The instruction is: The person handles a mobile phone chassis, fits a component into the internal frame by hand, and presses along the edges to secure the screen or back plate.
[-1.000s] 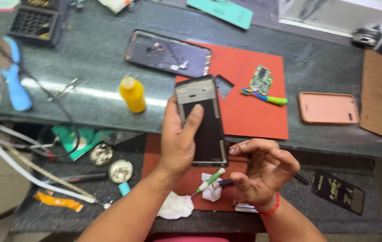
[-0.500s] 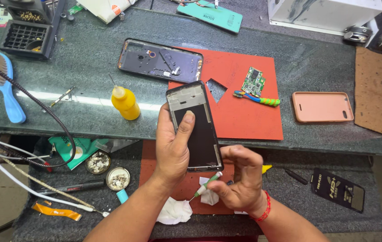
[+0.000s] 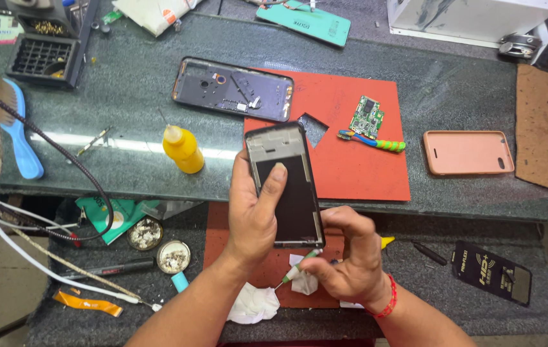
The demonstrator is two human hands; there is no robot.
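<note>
My left hand [image 3: 256,215] grips an opened phone body [image 3: 285,186] upright from the left side, thumb pressed on its dark inner face. My right hand [image 3: 344,260] is curled at the phone's lower right corner and pinches a small green-tipped tool [image 3: 296,270] and a bit of white tissue [image 3: 304,281]. Both hands hover over a lower shelf with a red mat [image 3: 219,241]. A crumpled white tissue [image 3: 252,305] lies under my left wrist.
On the counter lie a red mat [image 3: 364,173], a phone back frame [image 3: 233,88], a green circuit board [image 3: 367,117], a green-handled tool [image 3: 376,142], a yellow bottle [image 3: 182,150], a pink phone case [image 3: 468,152] and a blue brush [image 3: 20,138]. Cables hang at left.
The phone and my left hand have stayed in front of the counter edge. My right hand closed in from an open spread to the phone's lower corner, holding tool and tissue.
</note>
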